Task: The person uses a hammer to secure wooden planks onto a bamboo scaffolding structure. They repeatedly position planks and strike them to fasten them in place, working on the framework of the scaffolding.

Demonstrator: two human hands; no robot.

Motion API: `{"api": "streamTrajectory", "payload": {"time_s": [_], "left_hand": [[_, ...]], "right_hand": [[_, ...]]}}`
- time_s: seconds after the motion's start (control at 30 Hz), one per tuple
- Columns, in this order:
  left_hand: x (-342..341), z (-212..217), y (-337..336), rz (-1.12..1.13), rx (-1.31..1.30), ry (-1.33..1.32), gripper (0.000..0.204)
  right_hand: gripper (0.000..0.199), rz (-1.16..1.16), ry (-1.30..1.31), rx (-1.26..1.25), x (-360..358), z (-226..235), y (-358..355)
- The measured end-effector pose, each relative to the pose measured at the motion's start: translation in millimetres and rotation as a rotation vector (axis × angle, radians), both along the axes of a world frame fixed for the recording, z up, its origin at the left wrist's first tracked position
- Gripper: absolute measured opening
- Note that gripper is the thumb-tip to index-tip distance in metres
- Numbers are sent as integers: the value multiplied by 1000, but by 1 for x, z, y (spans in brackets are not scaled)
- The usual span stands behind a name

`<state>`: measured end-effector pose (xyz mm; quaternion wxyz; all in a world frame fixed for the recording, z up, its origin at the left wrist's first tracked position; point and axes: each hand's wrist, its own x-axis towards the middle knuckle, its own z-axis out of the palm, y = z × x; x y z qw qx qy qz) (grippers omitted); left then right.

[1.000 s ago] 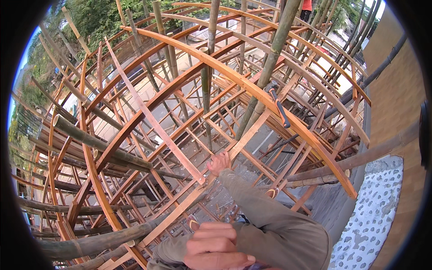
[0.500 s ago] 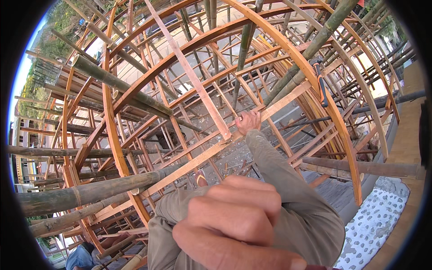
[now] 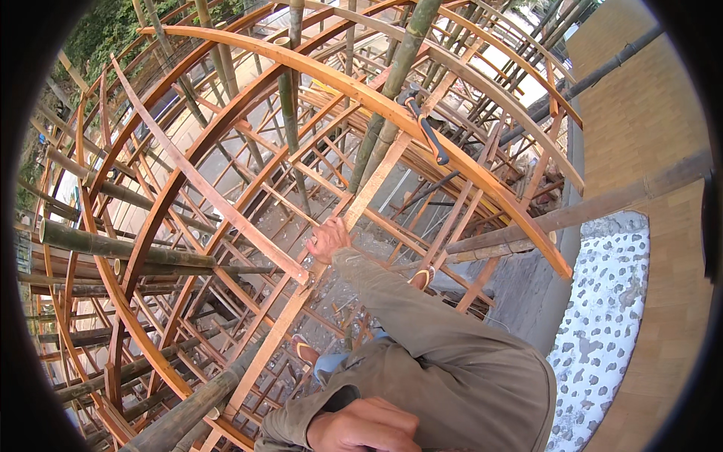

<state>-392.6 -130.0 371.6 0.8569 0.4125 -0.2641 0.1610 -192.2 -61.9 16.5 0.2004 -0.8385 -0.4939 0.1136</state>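
My right hand [image 3: 329, 239], its sleeved arm reaching from the lower right, is closed over a light wooden batten [image 3: 263, 354] that runs diagonally through the frame. Just left of the fingers, a pinkish wooden strip [image 3: 226, 212] ends against this batten. My left hand [image 3: 365, 426] is low at the bottom edge, before my body, with its fingers curled. What it holds, if anything, is hidden by the frame edge. A claw hammer [image 3: 428, 134] with a black and orange handle rests on a curved wooden rib [image 3: 339, 81], beyond my right hand.
Curved ribs and green bamboo poles [image 3: 124, 245] form an open lattice, with the ground far below. My sandalled feet [image 3: 305, 350] stand among the battens. At right lie a white, grey-spotted slab [image 3: 602, 331] and tan boarding [image 3: 640, 90], crossed by a pole [image 3: 587, 211].
My left hand has dropped from close before the camera to the bottom edge. The view has turned, shifting the frame leftward. My right hand stays on the batten.
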Motion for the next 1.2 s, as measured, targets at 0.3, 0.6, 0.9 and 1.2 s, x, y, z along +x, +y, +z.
{"api": "streamTrajectory", "payload": {"time_s": [0.3,0.6,0.9,1.2], "left_hand": [[2,-23,26,-113,236,-159,33],[-4,-21,39,-11,427,-109,27],[18,-9,51,27,607,-35,26],[-27,49,60,416,744,-76,26]], "right_hand": [[36,-13,3,5,1,-4,1],[38,-4,39,34,1,-7,-2],[38,21,-30,-52,-3,10,-4],[39,-26,72,-20,-6,12,-2]]}}
